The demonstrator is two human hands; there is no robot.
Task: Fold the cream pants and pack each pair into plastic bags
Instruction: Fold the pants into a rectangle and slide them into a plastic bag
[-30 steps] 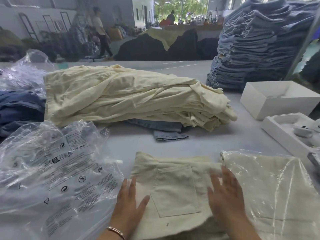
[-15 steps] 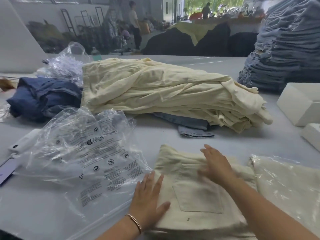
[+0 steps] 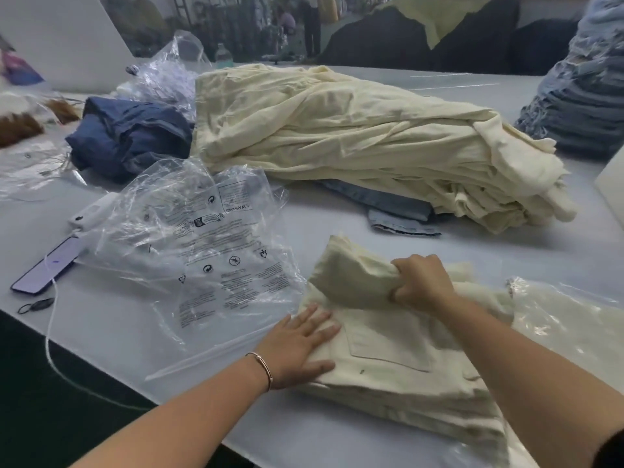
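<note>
Cream cotton, soft and floppy, the folded pants (image 3: 388, 352) lie at the counter's (image 3: 337, 217) near edge, my left grip (image 3: 297, 349) spread flat pinning them, my right grip (image 3: 418, 282) bunching the far fold, seemingly thick enough to carry from beneath.

— What are the folded cream pants (image 3: 388, 352) made of?
— Matt woven cloth, slightly coarse, as is the cream pile (image 3: 354, 136) farther off.
— And the plastic bag (image 3: 206, 244) on the left?
— Thin clear film, glossy and crinkled, printed in black. The bagged pair (image 3: 567, 325) at right shines the same.
— The table (image 3: 101, 325)?
— Smooth, matt, pale grey. The phone (image 3: 47, 265) on it looks glossy; the bracelet (image 3: 261, 366) looks like thin metal.
</note>
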